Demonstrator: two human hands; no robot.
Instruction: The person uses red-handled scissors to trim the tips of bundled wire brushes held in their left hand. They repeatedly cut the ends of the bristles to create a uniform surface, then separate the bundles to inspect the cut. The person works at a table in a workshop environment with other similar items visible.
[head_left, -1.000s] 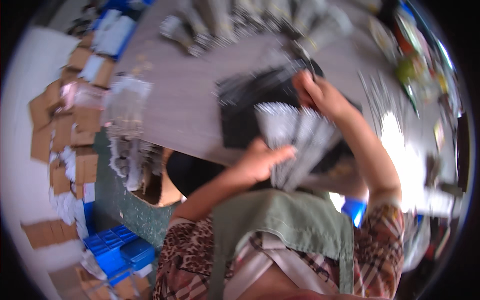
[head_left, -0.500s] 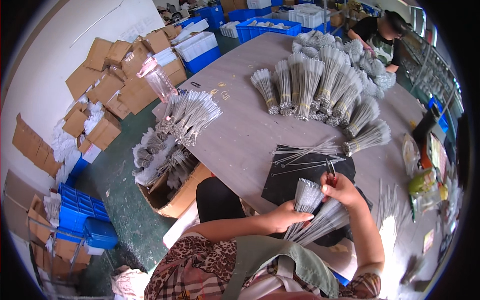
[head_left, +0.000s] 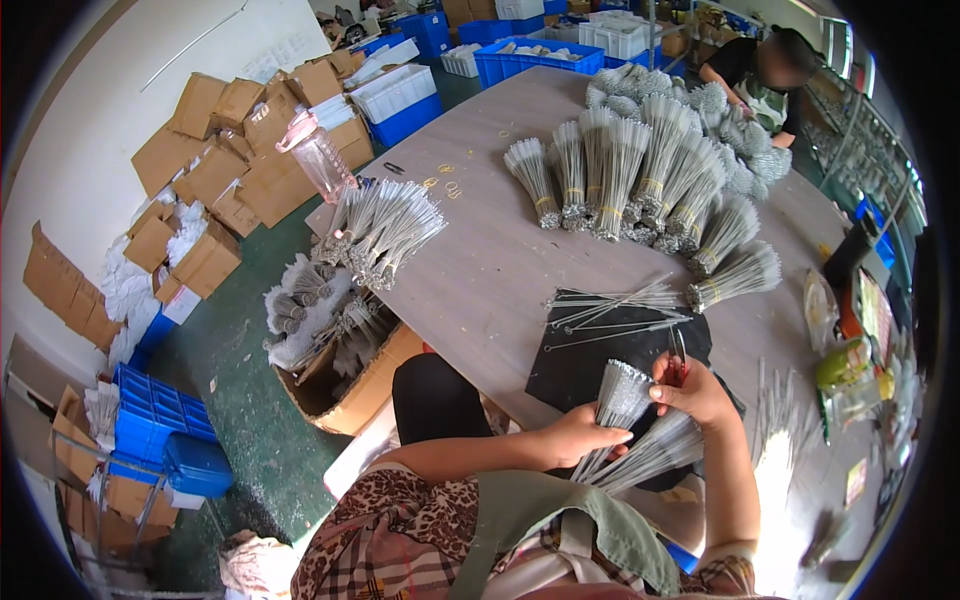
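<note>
In my left hand is a bundle of thin wire tube brushes, gripped round the stems with the bristle ends up. My right hand holds small red-handled pliers, their two metal tips pointing up and slightly apart. Its thumb and finger are beside the bundle's top edge. A second fan of brushes lies just below, slanting under my left hand. Beyond my hands, loose wire brushes with looped ends lie across a black sheet on the table.
Banded brush bundles stand at the table's far side, where a co-worker sits. To the left are another brush pile, a pink bottle and an open carton of brushes. Bags and packets lie at the right.
My right hand has shifted slightly right and down, and the pliers' tips now show more separately. The bundle in my left hand has moved a little right.
</note>
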